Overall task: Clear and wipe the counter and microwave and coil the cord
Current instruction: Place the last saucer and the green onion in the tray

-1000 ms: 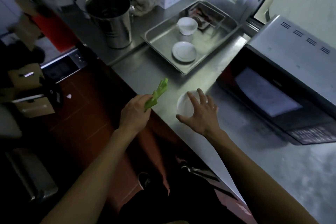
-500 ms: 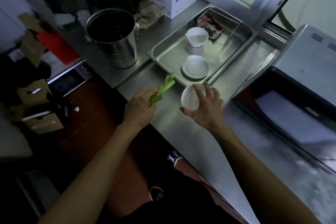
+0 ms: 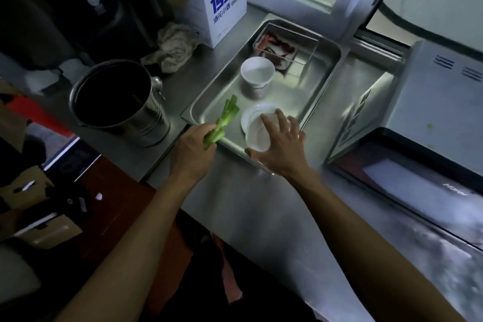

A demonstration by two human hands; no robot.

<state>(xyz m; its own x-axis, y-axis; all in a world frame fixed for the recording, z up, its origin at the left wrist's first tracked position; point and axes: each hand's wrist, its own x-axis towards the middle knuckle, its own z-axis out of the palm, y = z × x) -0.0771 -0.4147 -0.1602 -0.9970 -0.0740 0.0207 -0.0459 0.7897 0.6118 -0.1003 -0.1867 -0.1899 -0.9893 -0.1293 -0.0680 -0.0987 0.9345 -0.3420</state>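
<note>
My left hand (image 3: 192,145) grips a bunch of green vegetable stalks (image 3: 222,123) over the near left corner of the steel tray (image 3: 324,81). My right hand (image 3: 281,145) holds a small white dish (image 3: 257,134) by its rim, just above a white saucer (image 3: 254,112) lying in the tray. A white cup (image 3: 257,73) stands further back in the tray. The steel counter (image 3: 261,204) runs under both arms. The microwave (image 3: 431,123) sits at the right, with a green speck on its top.
A tall steel pot (image 3: 117,102) stands left of the tray. Behind it lie a crumpled rag (image 3: 175,47) and a white "1996" box (image 3: 219,10). A clear container (image 3: 285,47) with red items sits at the tray's back. Cardboard boxes (image 3: 39,212) are on the floor at left.
My right hand has lifted the white dish off the counter and carried it over the tray's saucer. My left hand moved forward with the green stalks. The view shifted toward the tray.
</note>
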